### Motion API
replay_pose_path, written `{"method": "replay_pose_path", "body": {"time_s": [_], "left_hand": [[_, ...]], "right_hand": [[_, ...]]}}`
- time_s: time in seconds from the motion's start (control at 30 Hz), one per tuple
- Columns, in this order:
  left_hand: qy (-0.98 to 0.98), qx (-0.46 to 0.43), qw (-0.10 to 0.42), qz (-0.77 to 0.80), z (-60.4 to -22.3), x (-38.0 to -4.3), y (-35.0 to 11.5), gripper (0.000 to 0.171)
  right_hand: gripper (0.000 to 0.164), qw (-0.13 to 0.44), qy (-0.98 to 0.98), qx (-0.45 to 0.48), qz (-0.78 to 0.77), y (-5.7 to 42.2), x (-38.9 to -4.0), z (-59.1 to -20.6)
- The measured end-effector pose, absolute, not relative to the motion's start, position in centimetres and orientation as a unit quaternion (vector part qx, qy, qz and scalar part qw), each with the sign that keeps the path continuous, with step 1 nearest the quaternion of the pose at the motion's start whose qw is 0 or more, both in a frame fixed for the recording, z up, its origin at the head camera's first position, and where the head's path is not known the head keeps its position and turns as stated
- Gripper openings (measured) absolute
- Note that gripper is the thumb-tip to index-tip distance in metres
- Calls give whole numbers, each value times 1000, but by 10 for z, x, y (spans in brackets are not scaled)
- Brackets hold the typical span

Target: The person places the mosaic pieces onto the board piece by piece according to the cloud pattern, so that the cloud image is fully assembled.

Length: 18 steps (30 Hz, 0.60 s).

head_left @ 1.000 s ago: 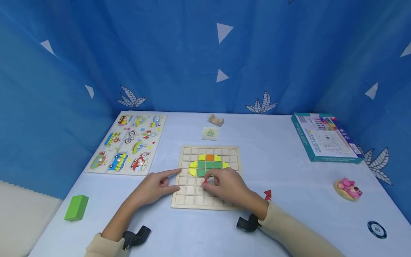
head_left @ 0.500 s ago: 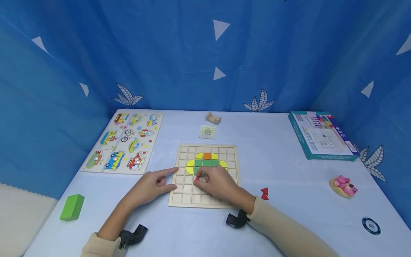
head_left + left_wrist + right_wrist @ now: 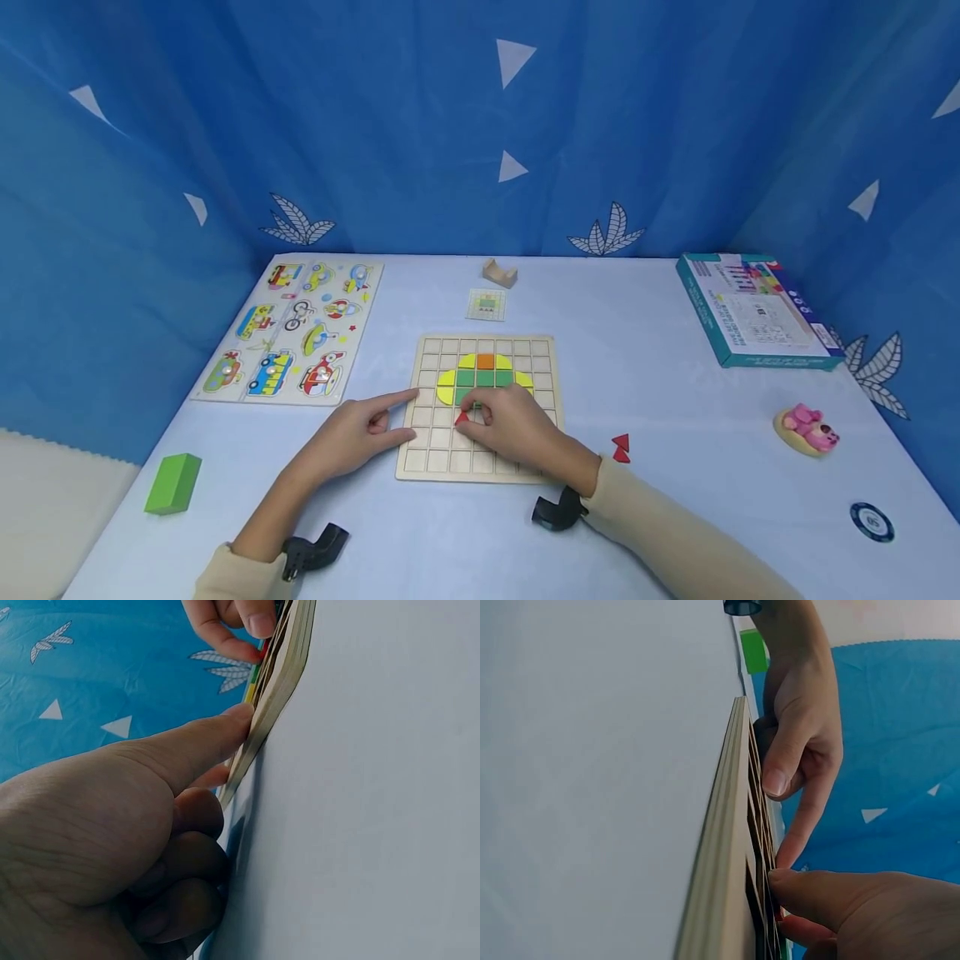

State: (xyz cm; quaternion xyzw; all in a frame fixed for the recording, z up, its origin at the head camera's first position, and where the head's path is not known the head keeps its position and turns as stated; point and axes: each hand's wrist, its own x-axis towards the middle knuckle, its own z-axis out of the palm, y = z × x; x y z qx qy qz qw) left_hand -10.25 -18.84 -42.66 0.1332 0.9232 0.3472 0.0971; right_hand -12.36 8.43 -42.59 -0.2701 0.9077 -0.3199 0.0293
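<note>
In the head view a wooden grid board (image 3: 438, 460) lies flat on the table. Green square tiles (image 3: 485, 378), an orange square tile (image 3: 485, 362) and rounded yellow tiles (image 3: 446, 393) sit in its cells. My right hand (image 3: 508, 427) pinches a red triangle tile (image 3: 461, 418) between thumb and index finger, just below the green tiles and partly covering them. My left hand (image 3: 356, 437) touches the board's left edge with index finger and thumb extended; its other fingers are curled, as the left wrist view shows. In the right wrist view the pinched tile is mostly hidden.
Two red triangle tiles (image 3: 621, 443) lie right of the board. Behind it are a small pattern card (image 3: 487, 305) and a wooden holder (image 3: 499, 273). Around are a vehicle puzzle (image 3: 288, 333), green block (image 3: 173, 483), box (image 3: 757, 312), pink figurine (image 3: 808, 430) and round chip (image 3: 872, 522).
My right hand has shifted slightly left over the board with the red triangle tile, then stays nearly still. My left hand keeps its place at the board's edge. The head view has shifted slightly.
</note>
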Motion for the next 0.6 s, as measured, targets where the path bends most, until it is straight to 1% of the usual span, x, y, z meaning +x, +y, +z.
{"method": "replay_pose_path", "body": {"time_s": [0.23,0.43,0.53,0.6], "left_hand": [[927,135,101,335,-419,-106,-192,58],[924,134,103,343,-419,-105,-191,58],[922,131,103,348,-423,-104,-190,58],[922,129,101,350,-424,-103,-189,58]], "right_hand": [[15,15,888,-288,-357,89,-125,-420],[19,-14,866,-291,-407,109,-125,-397],[20,-11,866,-292,-406,127,-122,-385],[21,4,873,-290,-391,143,-119,-380]]}}
